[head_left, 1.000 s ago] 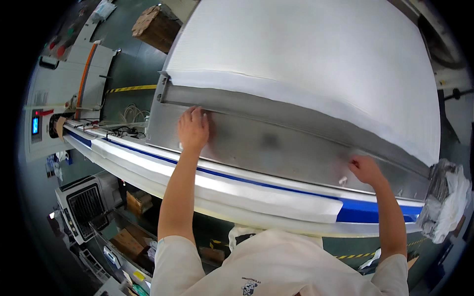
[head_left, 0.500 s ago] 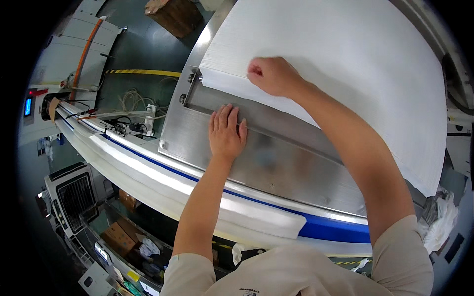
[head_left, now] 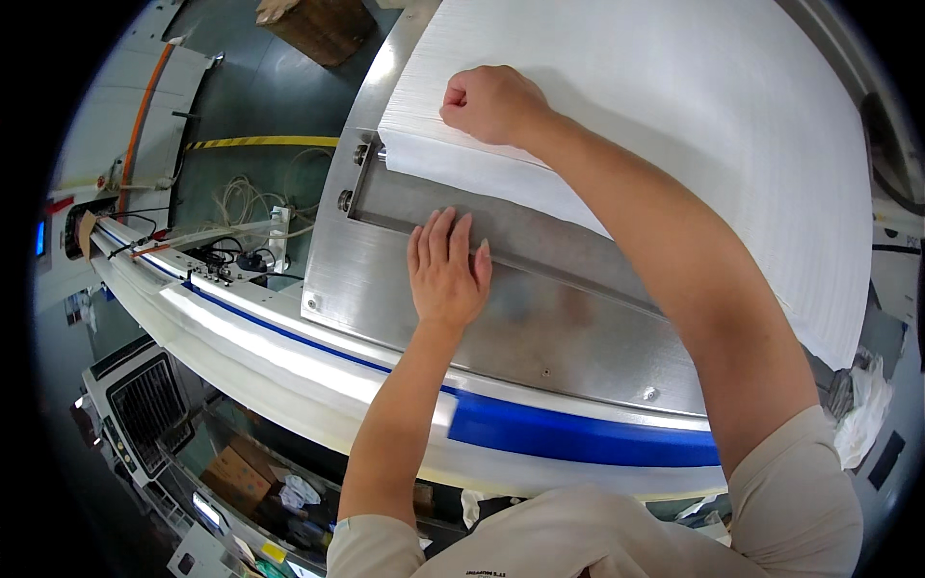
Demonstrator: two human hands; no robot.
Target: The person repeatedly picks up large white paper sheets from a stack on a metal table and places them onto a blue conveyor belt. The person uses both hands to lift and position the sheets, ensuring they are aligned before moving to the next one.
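A thick stack of white sheets [head_left: 655, 87], layered along its edges, lies on a stainless steel table [head_left: 530, 318]. My right hand [head_left: 496, 104] is curled into a fist over the stack, close to its left near corner. Nothing shows in that fist. My left hand [head_left: 448, 270] lies palm down on the bare steel, just in front of the stack, its fingers stretched and the thumb apart. Along the table's front, a white strip of material [head_left: 318, 405] covers part of a blue band [head_left: 578, 431].
A recessed slot [head_left: 424, 197] with metal rollers runs beside the stack's near edge. Cables [head_left: 236, 202] and a yellow-black floor stripe [head_left: 265, 142] lie to the left. A brown block [head_left: 323, 29] sits on the floor. At lower left is a bin with a cardboard box [head_left: 236, 477].
My right fist has moved left and away from me over the stack. The white strip at the front has shifted left, uncovering more of the blue band. My left hand stays on the steel.
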